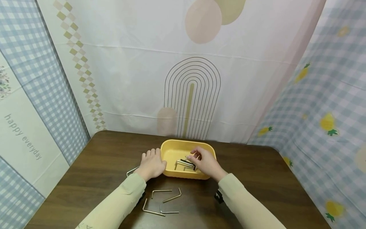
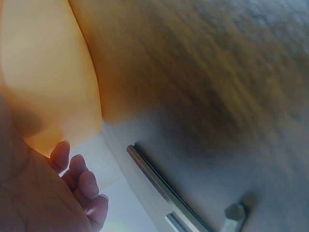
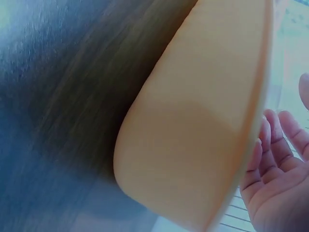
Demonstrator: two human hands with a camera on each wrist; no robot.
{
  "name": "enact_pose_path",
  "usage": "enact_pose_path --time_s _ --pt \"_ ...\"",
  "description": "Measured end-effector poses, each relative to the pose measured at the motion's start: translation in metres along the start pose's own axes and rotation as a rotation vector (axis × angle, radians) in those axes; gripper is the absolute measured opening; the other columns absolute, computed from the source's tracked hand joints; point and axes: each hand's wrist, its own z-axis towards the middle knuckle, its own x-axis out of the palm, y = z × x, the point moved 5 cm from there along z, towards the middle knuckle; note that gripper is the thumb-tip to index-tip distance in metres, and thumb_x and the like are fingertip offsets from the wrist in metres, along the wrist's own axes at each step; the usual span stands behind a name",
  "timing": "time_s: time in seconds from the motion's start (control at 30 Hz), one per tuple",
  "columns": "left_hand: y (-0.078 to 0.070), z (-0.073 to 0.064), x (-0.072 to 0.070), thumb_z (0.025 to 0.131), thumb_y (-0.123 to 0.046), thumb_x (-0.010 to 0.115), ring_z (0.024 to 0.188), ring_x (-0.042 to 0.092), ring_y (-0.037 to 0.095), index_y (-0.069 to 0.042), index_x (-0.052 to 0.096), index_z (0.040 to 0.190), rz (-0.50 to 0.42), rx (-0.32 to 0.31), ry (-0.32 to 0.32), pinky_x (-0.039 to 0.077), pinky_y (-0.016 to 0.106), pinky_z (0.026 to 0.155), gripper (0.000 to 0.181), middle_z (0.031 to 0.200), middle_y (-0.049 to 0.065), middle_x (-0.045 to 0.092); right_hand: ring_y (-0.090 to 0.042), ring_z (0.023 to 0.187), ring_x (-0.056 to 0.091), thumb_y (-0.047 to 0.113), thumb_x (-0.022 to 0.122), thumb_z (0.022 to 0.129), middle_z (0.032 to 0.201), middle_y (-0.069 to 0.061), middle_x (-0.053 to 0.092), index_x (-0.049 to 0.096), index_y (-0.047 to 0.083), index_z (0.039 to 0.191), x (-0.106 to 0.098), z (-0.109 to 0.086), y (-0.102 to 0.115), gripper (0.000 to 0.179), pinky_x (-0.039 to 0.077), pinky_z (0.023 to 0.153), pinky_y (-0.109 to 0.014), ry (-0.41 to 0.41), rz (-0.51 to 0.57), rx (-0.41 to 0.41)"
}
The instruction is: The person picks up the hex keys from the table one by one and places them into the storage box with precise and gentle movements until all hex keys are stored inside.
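Observation:
A yellow plastic bin (image 1: 186,174) stands on the table and holds several L-shaped hex keys (image 1: 185,163), one of them black. My left hand (image 1: 151,165) rests against the bin's left end, thumb by the near rim. In the left wrist view its fingers (image 2: 88,184) lie loosely bent beside the yellow wall. Over the bin's right side reaches my right hand (image 1: 206,161), its fingertips close above the hex keys. The right wrist view shows its fingers (image 3: 277,140) loosely bent behind the rim, thumb apart, with nothing visible between them.
Several loose hex keys, such as a brass-toned one (image 1: 154,212) and a grey one (image 1: 170,212), lie on the dark wooden table (image 1: 246,165) in front of the bin. Another hex key (image 1: 131,171) lies left of my left wrist. Patterned cloths hang behind and at both sides.

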Motion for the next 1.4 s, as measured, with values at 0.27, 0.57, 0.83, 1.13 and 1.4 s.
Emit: enact_pose_path --time_s 0.27,0.57,0.83,1.13,1.4 --pt "0.0 0.0 0.001 0.091 -0.033 0.048 0.094 0.041 0.03 -0.002 0.047 0.116 -0.004 -0.001 0.003 0.029 0.047 0.081 0.039 0.101 0.011 0.046 -0.013 0.071 0.056 0.033 0.071 0.088 0.084 0.005 0.06 0.061 0.015 0.106 -0.005 -0.02 0.024 0.027 0.048 0.063 -0.029 0.026 0.073 -0.107" --pt "0.0 0.0 0.001 0.091 -0.034 0.048 0.095 0.042 0.03 -0.002 0.047 0.116 0.001 -0.001 0.0 0.03 0.047 0.082 0.041 0.102 0.012 0.046 -0.011 0.073 0.055 0.037 0.073 0.085 0.086 0.009 0.058 0.062 0.019 0.103 -0.003 -0.039 0.043 0.028 0.048 0.065 -0.029 0.065 0.089 -0.221" --pt "0.0 0.0 0.002 0.091 -0.033 0.049 0.096 0.042 0.032 -0.001 0.047 0.117 -0.006 0.002 -0.003 0.029 0.048 0.082 0.042 0.103 0.013 0.047 -0.009 0.075 0.056 0.04 0.074 0.083 0.091 0.003 0.062 0.061 0.024 0.102 0.014 -0.055 0.047 0.028 0.048 0.066 -0.026 0.168 0.087 -0.279" --pt "-0.002 -0.001 -0.001 0.091 -0.035 0.05 0.099 0.043 0.032 -0.001 0.048 0.118 -0.002 0.001 -0.005 0.03 0.049 0.084 0.043 0.104 0.013 0.047 -0.012 0.079 0.058 0.035 0.074 0.084 0.09 -0.002 0.062 0.064 0.014 0.102 0.046 -0.07 0.043 0.029 0.048 0.069 -0.025 0.304 0.116 -0.321" --pt "0.001 0.001 0.004 0.091 -0.035 0.05 0.099 0.042 0.033 -0.001 0.047 0.119 -0.014 -0.003 -0.006 0.029 0.049 0.085 0.044 0.104 0.013 0.047 -0.01 0.077 0.057 0.028 0.077 0.082 0.093 -0.003 0.063 0.065 0.014 0.103 0.069 -0.073 0.029 0.028 0.047 0.067 -0.022 0.371 0.185 -0.229"
